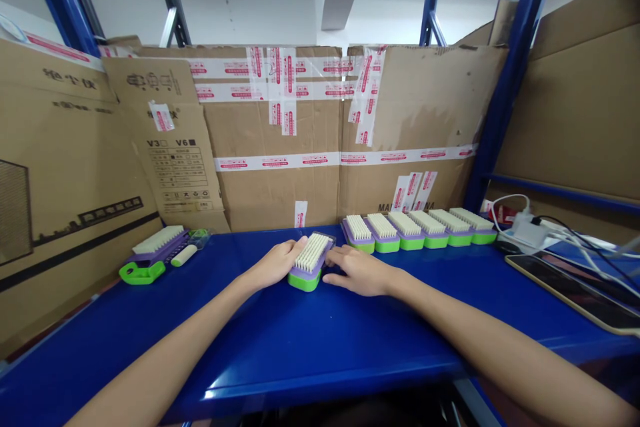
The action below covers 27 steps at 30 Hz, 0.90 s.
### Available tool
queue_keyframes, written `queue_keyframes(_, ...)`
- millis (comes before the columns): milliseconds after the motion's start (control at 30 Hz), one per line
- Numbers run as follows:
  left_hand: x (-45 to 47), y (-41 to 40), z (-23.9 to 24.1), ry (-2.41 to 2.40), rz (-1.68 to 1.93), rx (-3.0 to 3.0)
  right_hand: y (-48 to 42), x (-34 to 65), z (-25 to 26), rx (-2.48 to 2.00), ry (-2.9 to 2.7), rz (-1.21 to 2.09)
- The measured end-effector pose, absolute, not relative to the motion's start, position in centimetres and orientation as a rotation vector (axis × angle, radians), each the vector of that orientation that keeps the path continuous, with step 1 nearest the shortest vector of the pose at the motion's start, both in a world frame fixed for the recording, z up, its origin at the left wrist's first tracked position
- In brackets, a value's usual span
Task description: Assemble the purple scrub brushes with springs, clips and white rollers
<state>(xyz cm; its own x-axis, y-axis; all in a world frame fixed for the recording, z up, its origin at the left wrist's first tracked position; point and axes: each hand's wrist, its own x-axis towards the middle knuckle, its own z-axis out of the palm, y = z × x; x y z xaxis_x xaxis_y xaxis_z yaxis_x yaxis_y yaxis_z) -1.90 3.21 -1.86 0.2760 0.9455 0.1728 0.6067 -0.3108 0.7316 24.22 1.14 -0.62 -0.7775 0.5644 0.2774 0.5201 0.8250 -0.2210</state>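
Near the middle of the blue table, my left hand is closed on the left side of a scrubbing brush. The brush has pale bristles facing up, a purple body and a green end toward me. A dark, clear-looking edge shows at its far end. On the brush's right side, my right hand touches it with bent fingers, thumb and index apart; the fingertips are partly hidden. To the right, several similar brushes stand in a row, bristles up.
At the left lie another brush, a loose green piece and a small pale-and-green part. Cardboard panels stand along the back. A phone, a white charger and cables sit at the right. Blue rack posts rise behind.
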Motion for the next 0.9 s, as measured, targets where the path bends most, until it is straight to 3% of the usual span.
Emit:
queue_keyframes(733,-0.7,1.3,-0.5,1.545,0.887,2.280,0.9,24.0,-0.6,-1.041,-2.545,0.040)
queue_keyframes(900,-0.5,0.9,-0.4,1.570,0.881,2.217,0.8,24.0,-0.7,-0.849,-2.508,0.066)
